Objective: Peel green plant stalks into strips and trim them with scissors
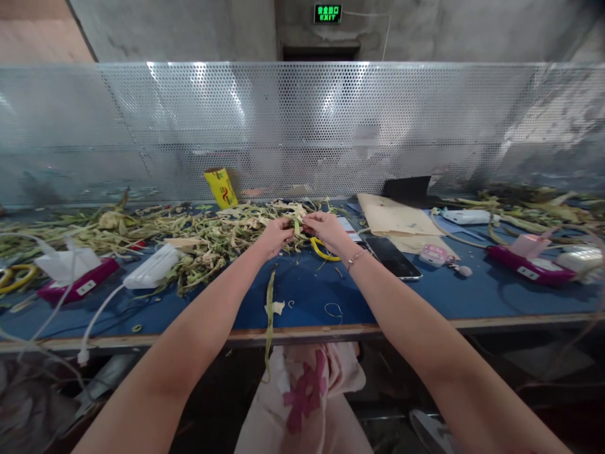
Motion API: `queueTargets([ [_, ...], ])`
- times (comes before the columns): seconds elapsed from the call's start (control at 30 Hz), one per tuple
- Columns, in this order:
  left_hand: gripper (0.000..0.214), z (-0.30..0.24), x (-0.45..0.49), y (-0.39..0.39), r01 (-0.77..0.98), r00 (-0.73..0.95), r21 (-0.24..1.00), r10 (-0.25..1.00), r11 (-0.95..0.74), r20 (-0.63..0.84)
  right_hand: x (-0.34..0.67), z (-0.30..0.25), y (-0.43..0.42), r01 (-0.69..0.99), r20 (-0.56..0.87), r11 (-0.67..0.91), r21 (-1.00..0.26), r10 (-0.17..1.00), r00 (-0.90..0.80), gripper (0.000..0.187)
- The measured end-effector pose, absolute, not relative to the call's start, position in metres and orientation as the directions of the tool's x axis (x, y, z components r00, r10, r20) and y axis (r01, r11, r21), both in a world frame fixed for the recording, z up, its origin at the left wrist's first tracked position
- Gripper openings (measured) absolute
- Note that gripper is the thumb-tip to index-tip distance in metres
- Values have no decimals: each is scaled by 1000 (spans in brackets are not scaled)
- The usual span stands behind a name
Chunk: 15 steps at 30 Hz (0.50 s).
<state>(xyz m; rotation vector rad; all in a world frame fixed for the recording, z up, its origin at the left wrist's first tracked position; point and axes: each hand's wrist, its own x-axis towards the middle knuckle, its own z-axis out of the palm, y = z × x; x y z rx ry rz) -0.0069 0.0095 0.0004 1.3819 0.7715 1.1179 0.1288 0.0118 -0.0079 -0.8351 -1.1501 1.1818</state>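
My left hand (278,238) and my right hand (328,228) meet above the blue table, fingers closed in a pinch. Between them is a pale green piece of dried plant (297,224), pinched from both sides. Just behind and to the left of my hands spreads a heap of dried plant stems and leaves (208,243). Under my right hand a yellow loop (324,251) shows, looking like a scissors handle; the rest is hidden. A long dried strip (270,315) hangs over the table's front edge, with small pale scraps beside it.
Right of my hands lie a black phone (393,258), brown paper (394,214) and a pink earphone case (433,255). Purple power strips (529,267) with chargers and cables sit at both sides. A yellow box (220,188) leans by the perforated metal screen (265,120) behind the table.
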Motion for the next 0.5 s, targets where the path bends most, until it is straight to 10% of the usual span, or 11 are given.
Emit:
queueTargets([
  [0.5, 37, 9, -18, 6, -173, 476, 982, 866, -79, 154, 128, -6, 10, -264, 193, 184, -947, 981, -10, 9],
])
